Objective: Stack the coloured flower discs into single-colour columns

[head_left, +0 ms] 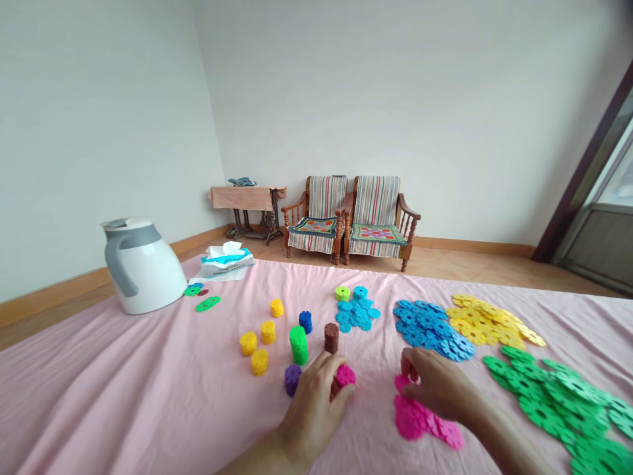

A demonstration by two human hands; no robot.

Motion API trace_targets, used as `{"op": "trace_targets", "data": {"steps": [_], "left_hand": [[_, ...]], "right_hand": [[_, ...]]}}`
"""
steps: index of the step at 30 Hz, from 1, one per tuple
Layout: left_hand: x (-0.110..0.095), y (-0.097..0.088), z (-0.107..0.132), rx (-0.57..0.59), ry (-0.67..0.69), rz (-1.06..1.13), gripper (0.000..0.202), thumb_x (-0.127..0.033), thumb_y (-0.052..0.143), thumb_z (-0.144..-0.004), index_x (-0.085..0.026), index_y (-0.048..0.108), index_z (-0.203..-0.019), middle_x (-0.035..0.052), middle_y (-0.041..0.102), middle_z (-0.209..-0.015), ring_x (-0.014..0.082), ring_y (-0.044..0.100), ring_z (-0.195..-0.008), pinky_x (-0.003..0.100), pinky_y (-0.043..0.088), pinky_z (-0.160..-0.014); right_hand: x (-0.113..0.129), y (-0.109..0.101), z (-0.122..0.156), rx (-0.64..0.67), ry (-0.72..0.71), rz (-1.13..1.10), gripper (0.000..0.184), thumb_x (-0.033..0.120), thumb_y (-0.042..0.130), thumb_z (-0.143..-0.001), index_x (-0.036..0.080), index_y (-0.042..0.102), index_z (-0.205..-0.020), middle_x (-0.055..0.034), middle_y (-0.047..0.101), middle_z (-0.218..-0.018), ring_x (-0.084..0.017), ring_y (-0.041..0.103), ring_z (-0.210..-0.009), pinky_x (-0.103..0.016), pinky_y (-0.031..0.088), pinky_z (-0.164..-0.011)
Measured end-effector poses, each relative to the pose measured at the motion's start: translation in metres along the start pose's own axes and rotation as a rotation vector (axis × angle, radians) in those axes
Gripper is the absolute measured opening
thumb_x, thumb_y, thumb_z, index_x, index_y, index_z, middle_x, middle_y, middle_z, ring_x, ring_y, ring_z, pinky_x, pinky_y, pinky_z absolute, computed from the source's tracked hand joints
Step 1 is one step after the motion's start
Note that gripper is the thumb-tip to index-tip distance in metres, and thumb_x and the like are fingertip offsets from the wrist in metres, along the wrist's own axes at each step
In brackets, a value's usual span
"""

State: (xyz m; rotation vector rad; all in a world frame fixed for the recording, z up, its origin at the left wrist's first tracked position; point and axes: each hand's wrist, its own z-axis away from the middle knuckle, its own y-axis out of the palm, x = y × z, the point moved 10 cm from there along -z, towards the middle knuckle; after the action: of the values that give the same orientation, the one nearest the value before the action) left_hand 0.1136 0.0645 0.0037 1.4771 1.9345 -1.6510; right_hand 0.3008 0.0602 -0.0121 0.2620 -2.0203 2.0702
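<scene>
Most of the load was carried on the right half of the pink cloth surface (pixel 148 396). White jug (pixel 153 270) was parked by the left edge, near the far-left corner. Green disc heap (pixel 548 392) was spread toward the right edge; blue disc heap (pixel 428 326) was placed nearer the far edge. Pink disc heap (pixel 411 421) was laid well in from the far edge, with the pink stack (pixel 347 375) set up to its left. Risk, as judged: pink stack could be skewed or toppled if squeezed unevenly, or if the surface's fabric were dragged into a wrinkle beneath it. Purple stack (pixel 292 380), just beside the left hand (pixel 314 398), could be knocked by a knuckle. Pink disc heap could be scattered if raked hard, being only loosely overlapped. Left hand was half-closed, thumb and fingers curled around the pink stack; grip force couldn't be judged. Right hand (pixel 438 381) was mostly closed, fingertips lowered to the pink disc heap's far end; whether anything was pinched couldn't be told.
</scene>
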Motion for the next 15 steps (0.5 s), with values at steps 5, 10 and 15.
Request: {"op": "trace_targets", "data": {"steps": [5,10,15], "left_hand": [[0.0,0.001,-0.001,0.011,-0.013,0.002,0.023,-0.008,0.057,-0.077,-0.02,0.062,-0.096,0.0011,0.059,-0.089,0.0169,0.056,-0.081,0.027,0.042,-0.074],[0.0,0.001,-0.001,0.028,-0.022,0.02,0.025,-0.009,0.057,-0.076,-0.02,0.062,-0.098,0.0016,0.06,-0.09,0.0177,0.057,-0.082,0.028,0.043,-0.075],[0.004,0.0,-0.001,0.014,-0.035,0.098,0.04,-0.008,0.057,-0.076,-0.022,0.056,-0.113,0.0024,0.062,-0.099,0.0179,0.059,-0.085,0.031,0.046,-0.08]], "right_hand": [[0.004,-0.005,-0.003,0.002,-0.017,-0.083,0.007,0.013,0.054,-0.065,0.017,0.059,-0.069,-0.0053,0.065,-0.077,-0.017,0.056,-0.074,-0.026,0.033,-0.063],[0.028,-0.012,-0.005,0.001,-0.059,-0.431,0.007,0.017,0.053,-0.067,0.018,0.054,-0.06,0.0024,0.054,-0.055,-0.011,0.049,-0.055,-0.023,0.029,-0.05],[0.052,0.006,-0.013,-0.029,-0.032,-0.835,0.007,0.024,0.054,-0.068,0.019,0.053,-0.064,0.0043,0.055,-0.054,-0.011,0.053,-0.052,-0.021,0.038,-0.051]]}}
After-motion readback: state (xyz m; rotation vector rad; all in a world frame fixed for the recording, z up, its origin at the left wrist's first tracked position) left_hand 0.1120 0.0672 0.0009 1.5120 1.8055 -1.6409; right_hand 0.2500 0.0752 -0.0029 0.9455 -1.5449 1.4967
